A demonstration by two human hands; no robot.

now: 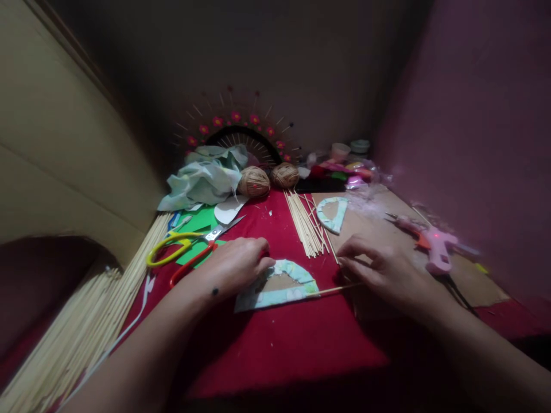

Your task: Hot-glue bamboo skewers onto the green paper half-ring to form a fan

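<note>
left of the half-round frame (275, 297) on the table (301, 355), a forearm (155, 338) could snag the scissors (209, 236); the left hand (239, 261) curled at the frame; right of it, the curled right hand (385, 275) might bump the stick (333, 291) askew. i couldn't tell either grip.

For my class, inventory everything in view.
Half-round pieces: two, pale green borders, one near, one farther back
Short sticks: many, pale, centre
Long sticks: many, pale, far left
Scissors: one pair, yellow/red handles, left
Paper: count unclear, green, beneath scissors
Cutout: one, white, beyond scissors
Twine balls: two, brown, back centre
Cloth: one heap, pale green, back left
Fan-shaped decoration: one, black and pink, back
Tubs: two, pale, back right
Small items: several, multicoloured, back right
Glue gun: one, pink, right
Cardboard: count unclear, brown, right
Table cover: one, red, underneath
Left hand: one, bare, over near piece's left
Right hand: one, bare, right of near piece
</note>
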